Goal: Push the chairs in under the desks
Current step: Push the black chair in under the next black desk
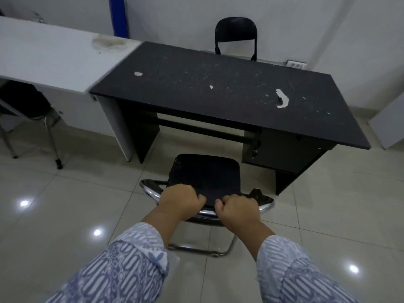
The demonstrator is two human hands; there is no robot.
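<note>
The fingers of the left hand are curled tightly over the top edge of a black chair, and those of the right hand are curled shut on the same edge just beside them, the two hands nearly touching. Both wrists emerge from patterned blue-and-white sleeves in the near foreground. The chair's chrome frame is seen curving out on either side of the hands, and its base rails rest on the glossy tiled floor.

The chair stands just near of the black bench, in front of the open knee space, and has not yet been slid under the top. A drawer unit is fitted beneath the right end of the bench; its drawers are closed, so any contents cannot be told. The scratched top carries only a few pale torn scraps.

A white bench adjoins the black one on the left, and a chrome-legged chair is partly tucked under it. A second black chair stands at the far side of the black bench, against the wall.
</note>
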